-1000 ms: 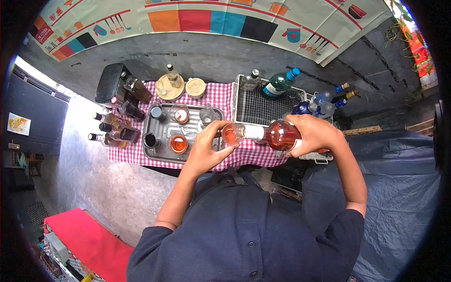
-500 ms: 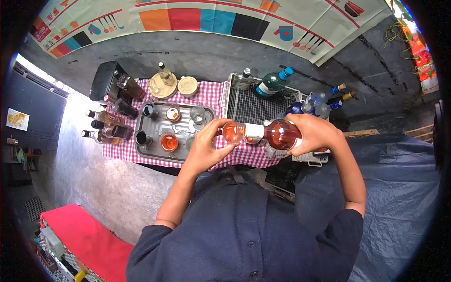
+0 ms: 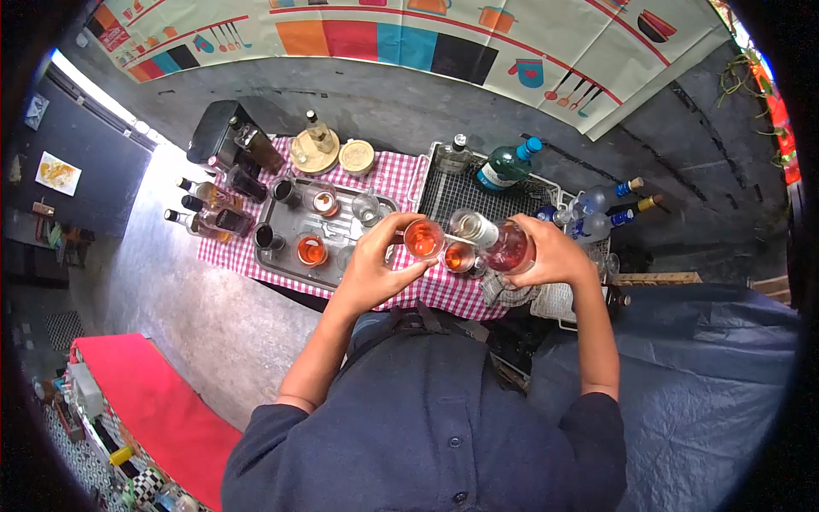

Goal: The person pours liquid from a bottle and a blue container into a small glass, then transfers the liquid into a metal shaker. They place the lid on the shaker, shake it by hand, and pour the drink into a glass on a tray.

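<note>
My left hand (image 3: 374, 266) is wrapped around a glass (image 3: 423, 239) of orange-red liquid, held up in front of my chest. In my right hand (image 3: 556, 254) is a clear bottle (image 3: 514, 247) with reddish liquid in its body. Its pale neck end points toward the glass but is apart from it. Just below and between the two stands another glass (image 3: 459, 257) of orange liquid. To the left, a grey tray (image 3: 294, 224) bears several glasses, among them one with orange drink (image 3: 312, 250) and a dark one (image 3: 270, 237).
Several bottles (image 3: 213, 218) stand at the table's left end on a pink checked cloth (image 3: 401, 175). A wire rack (image 3: 452, 196) at the back right holds a green bottle (image 3: 509, 164). More bottles (image 3: 597, 213) and a cloth (image 3: 508, 292) lie on the right.
The bottle's neck has moved away from over the glass and tilted up. My right hand has drawn a little left and closer. The left hand still holds the glass.
</note>
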Available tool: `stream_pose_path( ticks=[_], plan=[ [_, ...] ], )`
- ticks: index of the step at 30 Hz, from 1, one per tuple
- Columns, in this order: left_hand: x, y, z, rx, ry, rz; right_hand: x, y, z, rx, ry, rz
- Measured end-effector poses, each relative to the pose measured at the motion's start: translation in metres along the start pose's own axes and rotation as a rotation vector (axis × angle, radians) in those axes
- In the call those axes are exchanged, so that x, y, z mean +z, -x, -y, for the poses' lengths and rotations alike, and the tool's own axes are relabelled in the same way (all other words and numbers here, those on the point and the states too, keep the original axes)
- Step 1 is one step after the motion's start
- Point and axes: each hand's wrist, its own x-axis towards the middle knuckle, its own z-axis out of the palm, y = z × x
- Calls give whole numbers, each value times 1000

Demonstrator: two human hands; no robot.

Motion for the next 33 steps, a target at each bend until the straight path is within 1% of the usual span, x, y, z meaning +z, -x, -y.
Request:
stream_pose_path(
  ticks=[2, 3, 7, 10, 14, 15, 19, 22, 23, 25, 31, 33],
  plan=[
    [6, 1, -2, -29, -26, -5, 3, -1, -12, -33, -116, -51],
    [9, 2, -3, -45, -40, -6, 9, -1, -26, -4, -81, -107],
    [25, 8, 2, -114, -10, -31, 27, -15, -65, -48, -56, -298],
    [38, 13, 2, -153, -48, -38, 44, -34, -87, -26, -215, -339],
    [56, 21, 1, -203, -82, -63, 75, -63, -126, 21, -290, -349],
    [60, 22, -1, -235, -76, -65, 87, -71, -139, -24, -304, -393],
    [79, 34, 6, -333, -53, -122, 116, -91, -171, -8, -396, -399],
    [92, 46, 24, -342, -94, -158, 142, -101, -198, 70, -374, -423],
    [96, 49, 27, -362, -92, -171, 150, -103, -205, 61, -414, -427],
    [105, 53, 31, -401, -87, -192, 153, -102, -208, 42, -452, -419],
    [128, 58, 52, -362, -93, -244, 147, -84, -209, 77, -483, -377],
    [134, 60, 60, -368, -84, -245, 147, -80, -213, 94, -555, -340]
  ],
)
